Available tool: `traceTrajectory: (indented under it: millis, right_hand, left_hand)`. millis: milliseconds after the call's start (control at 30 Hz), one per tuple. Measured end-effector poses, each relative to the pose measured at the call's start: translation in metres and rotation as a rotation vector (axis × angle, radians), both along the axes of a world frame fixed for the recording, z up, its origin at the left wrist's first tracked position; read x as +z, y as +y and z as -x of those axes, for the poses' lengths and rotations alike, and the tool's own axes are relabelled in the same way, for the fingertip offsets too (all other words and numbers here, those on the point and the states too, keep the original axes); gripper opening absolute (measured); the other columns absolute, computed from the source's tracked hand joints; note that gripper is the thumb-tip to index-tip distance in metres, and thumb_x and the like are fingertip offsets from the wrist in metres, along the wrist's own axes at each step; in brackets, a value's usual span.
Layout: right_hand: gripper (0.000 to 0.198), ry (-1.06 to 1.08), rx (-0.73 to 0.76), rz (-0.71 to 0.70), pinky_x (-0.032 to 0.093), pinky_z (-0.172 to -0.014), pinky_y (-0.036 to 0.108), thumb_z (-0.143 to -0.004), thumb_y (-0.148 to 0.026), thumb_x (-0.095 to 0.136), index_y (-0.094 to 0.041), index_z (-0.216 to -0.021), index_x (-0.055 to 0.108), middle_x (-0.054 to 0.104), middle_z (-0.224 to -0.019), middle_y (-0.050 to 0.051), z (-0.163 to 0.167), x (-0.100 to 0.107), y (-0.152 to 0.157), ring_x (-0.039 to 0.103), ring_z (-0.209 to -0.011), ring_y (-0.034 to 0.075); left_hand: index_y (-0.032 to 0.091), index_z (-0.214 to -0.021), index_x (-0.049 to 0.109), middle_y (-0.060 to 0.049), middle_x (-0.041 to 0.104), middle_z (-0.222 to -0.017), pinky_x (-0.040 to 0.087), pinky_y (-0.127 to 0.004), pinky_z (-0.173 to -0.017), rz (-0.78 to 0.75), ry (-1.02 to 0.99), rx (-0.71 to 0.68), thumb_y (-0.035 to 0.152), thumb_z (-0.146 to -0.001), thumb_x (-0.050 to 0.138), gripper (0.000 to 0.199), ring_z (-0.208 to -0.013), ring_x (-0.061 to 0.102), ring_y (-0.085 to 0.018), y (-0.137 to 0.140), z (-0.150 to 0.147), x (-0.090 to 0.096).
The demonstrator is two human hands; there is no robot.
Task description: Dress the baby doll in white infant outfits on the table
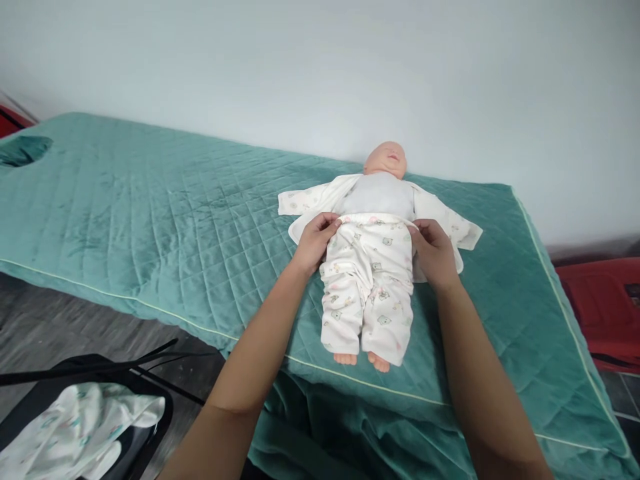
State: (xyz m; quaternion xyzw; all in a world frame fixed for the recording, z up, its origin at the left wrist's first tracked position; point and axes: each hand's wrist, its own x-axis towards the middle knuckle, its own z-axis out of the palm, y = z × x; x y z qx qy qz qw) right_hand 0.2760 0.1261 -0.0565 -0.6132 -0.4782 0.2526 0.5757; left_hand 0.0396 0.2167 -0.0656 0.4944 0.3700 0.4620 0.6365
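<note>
One white printed cloth (85,427), lower left, cut off by frame. Two feet (345,359) stick out of one pair of white printed fabric pants (387,267). Left hand (316,241) and right hand (436,252) each pinch one side of the waistband, fingertips partly hidden. Pants on one smooth pink baby doll (387,161), face up on green quilted bed cover (175,220); one white printed jacket (437,210) open beneath, back mostly hidden, two sleeves spread.

Matt cloth pants (389,267), smooth plastic-looking doll head (386,160), velvety quilted bed cover (175,213).
</note>
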Motion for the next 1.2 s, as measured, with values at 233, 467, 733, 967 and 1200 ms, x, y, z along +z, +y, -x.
traceTrajectory:
  millis: [233,467,733,967,1200]
  right_hand:
    - [0.022,-0.001,-0.036,0.013,0.040,-0.064,0.026,-0.086,-0.044,0.068,-0.023,-0.086,0.063,0.057,-0.075,-0.003,-0.001,-0.001,-0.001,0.049,-0.068,0.013]
    - [0.025,0.031,-0.087,0.056,0.040,-0.065,0.027,-0.083,-0.048,0.067,-0.023,-0.085,0.065,0.060,-0.074,-0.003,-0.003,-0.007,0.002,0.050,-0.069,0.013]
    - [0.028,0.008,-0.160,0.104,0.044,-0.070,0.029,-0.082,-0.050,0.063,-0.022,-0.083,0.064,0.062,-0.078,-0.002,-0.003,-0.012,0.007,0.053,-0.072,0.015]
    - [0.026,-0.202,-0.249,0.059,0.045,-0.078,0.033,-0.089,-0.048,0.054,-0.023,-0.089,0.061,0.064,-0.084,0.001,0.005,-0.010,0.002,0.057,-0.080,0.019]
    - [0.029,-0.139,-0.270,0.068,0.041,-0.075,0.033,-0.090,-0.053,0.054,-0.024,-0.089,0.058,0.061,-0.079,-0.001,-0.002,-0.013,0.011,0.053,-0.078,0.020]
  left_hand:
    - [0.018,-0.095,0.070,0.000,0.063,-0.082,0.041,-0.022,-0.065,-0.030,0.053,-0.048,0.035,-0.083,0.069,0.020,-0.073,0.052,-0.012,0.000,0.003,-0.001]
    - [0.018,-0.100,0.067,-0.001,0.064,-0.089,0.042,-0.022,-0.070,-0.099,0.123,-0.161,0.034,-0.082,0.072,0.025,-0.079,0.055,-0.012,0.000,0.012,0.003]
    - [0.018,-0.087,0.064,-0.005,0.062,-0.099,0.047,-0.028,-0.083,-0.353,0.310,-0.194,0.031,-0.082,0.070,0.015,-0.090,0.057,-0.016,0.003,0.018,0.007]
    - [0.021,-0.092,0.051,-0.003,0.062,-0.096,0.044,-0.030,-0.085,-0.476,0.345,-0.008,0.031,-0.093,0.056,0.011,-0.091,0.058,-0.016,0.006,0.001,0.007]
    - [0.022,-0.089,0.049,0.005,0.045,-0.068,0.030,-0.025,-0.061,-0.294,0.271,-0.120,0.035,-0.092,0.058,0.016,-0.062,0.041,-0.012,0.046,-0.016,0.023]
